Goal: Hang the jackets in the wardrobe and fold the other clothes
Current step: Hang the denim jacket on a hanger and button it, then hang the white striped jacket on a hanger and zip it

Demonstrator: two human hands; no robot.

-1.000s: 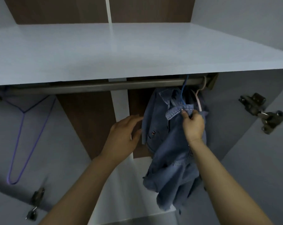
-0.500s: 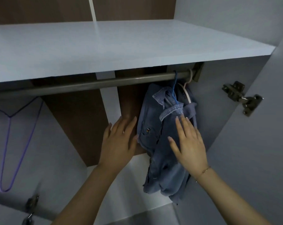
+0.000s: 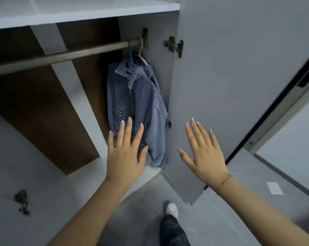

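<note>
— Where's the jacket?

— The denim jacket (image 3: 132, 107) hangs on a blue hanger (image 3: 130, 54) from the rail (image 3: 61, 56), far right of the wardrobe, just beside a pink hanger (image 3: 141, 50).

— And your hands?

— Both grips are wide, holding nothing. My left hand (image 3: 125, 153) is spread in front of the jacket's lower edge; whether it touches the cloth I cannot tell. My right hand (image 3: 203, 153) is flat before the open door (image 3: 239, 86).

— What would you do with it now?

— I'd smooth the front panels downward, check the collar sits evenly on the hanger, then go for the clothes that need folding.
</note>
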